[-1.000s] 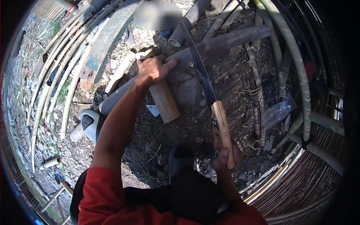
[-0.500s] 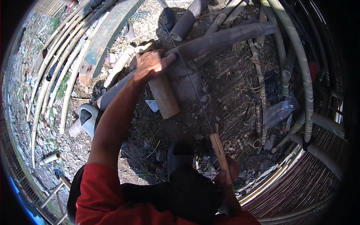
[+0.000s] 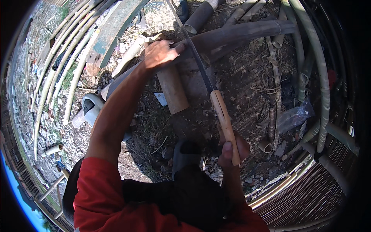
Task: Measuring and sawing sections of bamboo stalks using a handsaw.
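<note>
A long, dark bamboo pole (image 3: pixel 239 34) lies slantwise across the upper middle, resting over a short, thick bamboo piece (image 3: pixel 172 91). My left hand (image 3: pixel 160 55) is closed over the pole, thumb toward the right, pressing it down. In my right hand (image 3: pixel 234 149) is a handsaw with a pale wooden handle (image 3: pixel 222 112); the fingers wrap round its lower end. Its thin dark blade (image 3: pixel 200 63) crosses the pole just right of my left hand. Whether the teeth have entered the bamboo cannot be made out.
Long, thin bamboo poles (image 3: pixel 54 79) curve along the left beside a weathered plank (image 3: pixel 116 33). More bamboo stands at right, near a clear plastic bag (image 3: pixel 291 117). My shoes (image 3: pixel 187 152) rest on ground strewn with chips. A slatted bamboo panel (image 3: pixel 293 205) fills the lower right.
My right hand has pushed the saw forward and up, bringing its handle closer to the pole. My left hand keeps its hold on the pole. The whole view has shifted slightly.
</note>
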Demonstrator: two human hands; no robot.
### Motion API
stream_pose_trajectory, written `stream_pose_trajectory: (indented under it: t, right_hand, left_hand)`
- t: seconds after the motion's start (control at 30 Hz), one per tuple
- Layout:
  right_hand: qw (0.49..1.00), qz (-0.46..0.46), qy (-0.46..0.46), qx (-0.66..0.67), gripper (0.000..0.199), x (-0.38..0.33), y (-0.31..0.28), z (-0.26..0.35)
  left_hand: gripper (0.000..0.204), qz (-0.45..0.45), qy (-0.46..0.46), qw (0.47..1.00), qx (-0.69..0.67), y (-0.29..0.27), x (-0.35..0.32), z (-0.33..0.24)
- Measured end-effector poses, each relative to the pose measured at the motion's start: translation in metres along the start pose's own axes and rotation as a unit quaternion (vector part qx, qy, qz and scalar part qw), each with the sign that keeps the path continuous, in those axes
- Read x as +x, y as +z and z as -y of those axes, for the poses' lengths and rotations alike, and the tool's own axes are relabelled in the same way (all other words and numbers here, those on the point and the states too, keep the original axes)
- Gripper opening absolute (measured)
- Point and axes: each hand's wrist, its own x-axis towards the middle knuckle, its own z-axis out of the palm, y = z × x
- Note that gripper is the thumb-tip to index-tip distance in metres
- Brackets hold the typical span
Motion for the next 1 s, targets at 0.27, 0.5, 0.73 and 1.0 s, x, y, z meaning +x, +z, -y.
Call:
stream_pose_trajectory:
  t: [0.27, 0.5, 0.73, 1.0]
  right_hand:
    - [1.0, -0.014, -0.017, 0.007, 0.049, 0.016, 0.028, -0.009]
    - [0.998, -0.036, -0.038, 0.037, 0.043, 0.039, 0.051, -0.014]
    - [0.999, -0.024, 0.018, -0.01, 0.066, 0.002, 0.013, 0.004]
    - [0.997, 0.035, 0.055, -0.042, 0.062, 0.051, 0.043, 0.013]
  left_hand:
    - [0.093, -0.029, -0.065, 0.997, -0.005, 0.003, 0.003, -0.003]
    - [0.084, 0.078, -0.023, 0.997, -0.001, -0.026, -0.007, -0.026]
    - [0.068, 0.103, -0.107, 0.984, 0.098, -0.012, 0.009, -0.046]
    - [0.053, 0.026, -0.087, 0.992, 0.092, -0.021, -0.002, -0.053]
